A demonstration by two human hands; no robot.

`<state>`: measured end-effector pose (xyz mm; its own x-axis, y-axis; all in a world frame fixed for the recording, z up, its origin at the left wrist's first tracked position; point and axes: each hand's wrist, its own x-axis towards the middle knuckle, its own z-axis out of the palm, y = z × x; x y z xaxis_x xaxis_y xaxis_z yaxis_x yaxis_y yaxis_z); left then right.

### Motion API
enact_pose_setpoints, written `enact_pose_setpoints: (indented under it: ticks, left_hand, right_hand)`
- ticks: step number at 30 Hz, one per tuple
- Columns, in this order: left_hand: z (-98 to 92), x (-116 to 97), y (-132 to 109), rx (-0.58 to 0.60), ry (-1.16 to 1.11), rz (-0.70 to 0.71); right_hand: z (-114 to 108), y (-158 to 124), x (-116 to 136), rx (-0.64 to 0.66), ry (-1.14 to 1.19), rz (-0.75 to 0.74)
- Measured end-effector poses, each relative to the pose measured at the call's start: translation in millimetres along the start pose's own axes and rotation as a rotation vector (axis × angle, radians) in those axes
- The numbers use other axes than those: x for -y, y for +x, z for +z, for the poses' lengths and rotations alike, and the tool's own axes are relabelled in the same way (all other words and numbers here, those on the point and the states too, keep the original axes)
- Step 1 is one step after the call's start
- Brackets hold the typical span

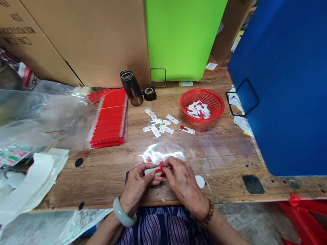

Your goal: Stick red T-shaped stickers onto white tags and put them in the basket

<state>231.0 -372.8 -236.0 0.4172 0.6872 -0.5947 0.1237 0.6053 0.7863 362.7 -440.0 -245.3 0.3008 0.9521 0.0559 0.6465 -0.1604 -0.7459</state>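
My left hand is closed on one end of a small white card, held just above the table's front edge. A red cross-shaped piece lies across the card's other end. My right hand pinches at that red piece, its thumb and forefinger tips pressed together there. Beyond my hands lies a loose pile of white cards. One card with a red piece rests to the right of the pile. A red basket contains more cards with red pieces.
Stacked red sheets lie left of the pile, near an open dark flask and its black lid. Green and blue boards stand behind and right. Clear plastic bags crowd the left. A white disc sits beside my right hand.
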Motion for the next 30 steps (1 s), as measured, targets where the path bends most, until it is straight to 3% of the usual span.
enact_pose_setpoints:
  ticks: [6,15,30]
  left_hand:
    - [-5.2,-2,0,-0.006,-0.059,-0.088]
    - [-4.6,-7,-5,0.058,-0.081,-0.119]
    - [-3.9,2,-1,0.029,-0.009,-0.012]
  right_hand:
    - [-12,8,-16,-0.026,0.115,0.114]
    - [-2,5,-14,0.281,0.552,0.202]
    - [2,3,-13,0.312,0.732,0.234]
